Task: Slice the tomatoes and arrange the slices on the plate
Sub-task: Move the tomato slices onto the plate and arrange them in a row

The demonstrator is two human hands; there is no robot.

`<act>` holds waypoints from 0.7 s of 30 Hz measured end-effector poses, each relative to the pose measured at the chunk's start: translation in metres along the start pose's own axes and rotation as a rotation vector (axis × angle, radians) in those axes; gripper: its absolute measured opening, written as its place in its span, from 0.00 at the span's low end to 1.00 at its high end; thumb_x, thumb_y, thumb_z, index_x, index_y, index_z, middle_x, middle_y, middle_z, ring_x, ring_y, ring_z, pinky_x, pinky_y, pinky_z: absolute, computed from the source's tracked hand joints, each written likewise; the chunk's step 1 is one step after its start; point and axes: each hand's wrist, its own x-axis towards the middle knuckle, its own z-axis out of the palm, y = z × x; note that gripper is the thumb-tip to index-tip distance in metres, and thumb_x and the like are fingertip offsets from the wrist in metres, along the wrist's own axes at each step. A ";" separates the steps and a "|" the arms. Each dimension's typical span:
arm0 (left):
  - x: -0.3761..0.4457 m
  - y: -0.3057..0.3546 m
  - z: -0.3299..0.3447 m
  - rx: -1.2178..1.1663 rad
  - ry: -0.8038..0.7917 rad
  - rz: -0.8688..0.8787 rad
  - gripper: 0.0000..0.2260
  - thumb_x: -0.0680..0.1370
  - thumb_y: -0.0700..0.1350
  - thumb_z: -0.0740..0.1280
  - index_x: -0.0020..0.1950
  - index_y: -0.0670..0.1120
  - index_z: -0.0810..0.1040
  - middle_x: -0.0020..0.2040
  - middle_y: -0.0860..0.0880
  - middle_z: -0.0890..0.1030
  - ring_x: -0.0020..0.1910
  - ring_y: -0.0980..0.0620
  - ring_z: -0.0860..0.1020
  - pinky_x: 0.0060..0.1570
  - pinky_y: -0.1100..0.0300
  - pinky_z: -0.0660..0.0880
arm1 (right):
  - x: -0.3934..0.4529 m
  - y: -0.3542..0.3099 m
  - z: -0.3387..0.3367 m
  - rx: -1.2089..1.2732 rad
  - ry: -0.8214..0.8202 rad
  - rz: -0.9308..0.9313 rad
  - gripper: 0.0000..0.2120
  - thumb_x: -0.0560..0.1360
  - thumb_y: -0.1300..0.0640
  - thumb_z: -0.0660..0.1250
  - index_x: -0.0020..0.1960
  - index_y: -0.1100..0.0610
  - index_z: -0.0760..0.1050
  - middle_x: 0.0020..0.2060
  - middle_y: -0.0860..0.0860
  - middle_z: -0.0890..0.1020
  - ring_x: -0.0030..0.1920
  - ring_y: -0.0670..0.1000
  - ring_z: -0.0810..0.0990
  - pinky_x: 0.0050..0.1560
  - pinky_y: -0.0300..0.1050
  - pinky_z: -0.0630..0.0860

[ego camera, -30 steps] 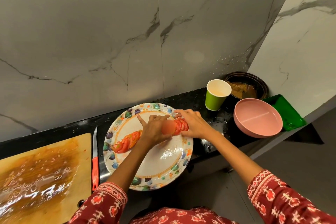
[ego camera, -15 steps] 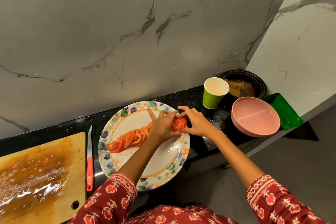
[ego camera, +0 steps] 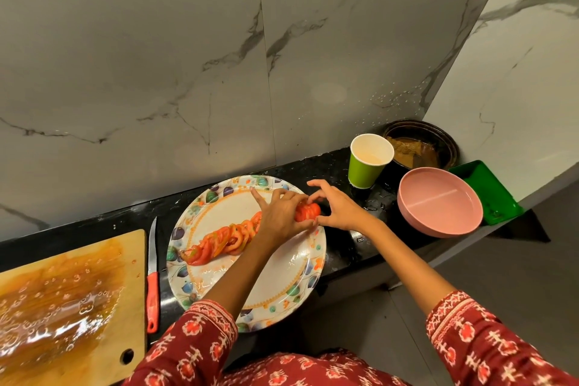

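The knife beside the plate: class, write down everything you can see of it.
The knife has a slim, pointed, silvery blade and a red handle that looks like plastic. It lies flat on the black counter, blade tip toward the wall and handle toward the person, in the narrow gap between the wet wooden cutting board and the patterned plate. Neither hand touches it. Whether it touches the board's edge cannot be told.
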 end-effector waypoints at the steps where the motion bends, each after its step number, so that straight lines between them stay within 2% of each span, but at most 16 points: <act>1: 0.000 0.000 -0.001 -0.018 0.011 -0.005 0.24 0.73 0.62 0.64 0.67 0.55 0.70 0.68 0.52 0.71 0.72 0.49 0.59 0.64 0.31 0.33 | 0.000 0.000 0.000 -0.002 0.004 -0.001 0.39 0.69 0.60 0.72 0.73 0.52 0.55 0.57 0.46 0.79 0.65 0.50 0.67 0.67 0.47 0.65; 6: -0.003 -0.005 -0.002 -0.065 0.013 -0.017 0.20 0.73 0.60 0.65 0.63 0.55 0.73 0.65 0.52 0.74 0.70 0.50 0.62 0.65 0.33 0.32 | -0.002 0.003 0.001 0.006 0.036 -0.015 0.38 0.69 0.59 0.73 0.73 0.52 0.56 0.58 0.46 0.79 0.65 0.50 0.68 0.66 0.46 0.64; 10: -0.006 -0.012 -0.004 -0.169 0.042 -0.076 0.31 0.69 0.63 0.68 0.69 0.56 0.66 0.71 0.51 0.68 0.73 0.48 0.58 0.65 0.36 0.31 | -0.003 0.002 0.001 -0.022 0.049 -0.038 0.35 0.70 0.59 0.70 0.72 0.52 0.57 0.59 0.45 0.78 0.65 0.51 0.68 0.67 0.54 0.64; 12: -0.013 -0.026 -0.007 -0.224 0.102 -0.121 0.31 0.70 0.63 0.68 0.70 0.56 0.65 0.71 0.50 0.67 0.73 0.48 0.57 0.65 0.36 0.31 | -0.004 0.001 0.003 0.003 0.094 -0.044 0.32 0.71 0.58 0.68 0.72 0.52 0.59 0.60 0.46 0.77 0.64 0.51 0.68 0.66 0.54 0.64; 14: -0.029 -0.047 -0.009 -0.316 0.193 -0.164 0.28 0.72 0.61 0.67 0.68 0.53 0.68 0.70 0.49 0.69 0.72 0.47 0.61 0.68 0.35 0.38 | -0.005 -0.002 0.007 0.010 0.171 -0.056 0.29 0.73 0.58 0.67 0.71 0.52 0.62 0.60 0.47 0.76 0.63 0.50 0.68 0.65 0.52 0.65; 15: -0.039 -0.057 -0.011 -0.382 0.263 -0.185 0.25 0.73 0.59 0.66 0.67 0.51 0.71 0.68 0.48 0.71 0.70 0.46 0.64 0.70 0.35 0.46 | -0.005 -0.003 0.010 0.003 0.219 -0.064 0.27 0.74 0.58 0.67 0.70 0.53 0.63 0.60 0.48 0.76 0.63 0.49 0.68 0.64 0.51 0.66; 16: -0.051 -0.068 -0.012 -0.448 0.337 -0.214 0.21 0.75 0.55 0.66 0.65 0.48 0.73 0.66 0.46 0.73 0.68 0.46 0.67 0.70 0.39 0.55 | -0.004 -0.006 0.015 -0.008 0.270 -0.074 0.25 0.74 0.59 0.66 0.69 0.54 0.65 0.60 0.50 0.76 0.62 0.50 0.69 0.63 0.51 0.68; 18: -0.077 -0.089 -0.012 -0.514 0.464 -0.299 0.14 0.78 0.45 0.64 0.62 0.44 0.75 0.63 0.43 0.76 0.65 0.44 0.70 0.65 0.49 0.64 | -0.003 -0.010 0.027 -0.018 0.381 -0.063 0.20 0.74 0.62 0.65 0.66 0.58 0.70 0.58 0.53 0.77 0.60 0.52 0.70 0.59 0.46 0.69; 21: -0.117 -0.119 -0.005 -0.500 0.536 -0.451 0.12 0.78 0.38 0.62 0.62 0.42 0.76 0.61 0.41 0.76 0.61 0.42 0.72 0.59 0.47 0.72 | -0.004 -0.016 0.049 -0.006 0.587 0.011 0.12 0.75 0.65 0.63 0.58 0.63 0.75 0.52 0.58 0.78 0.55 0.56 0.71 0.52 0.39 0.65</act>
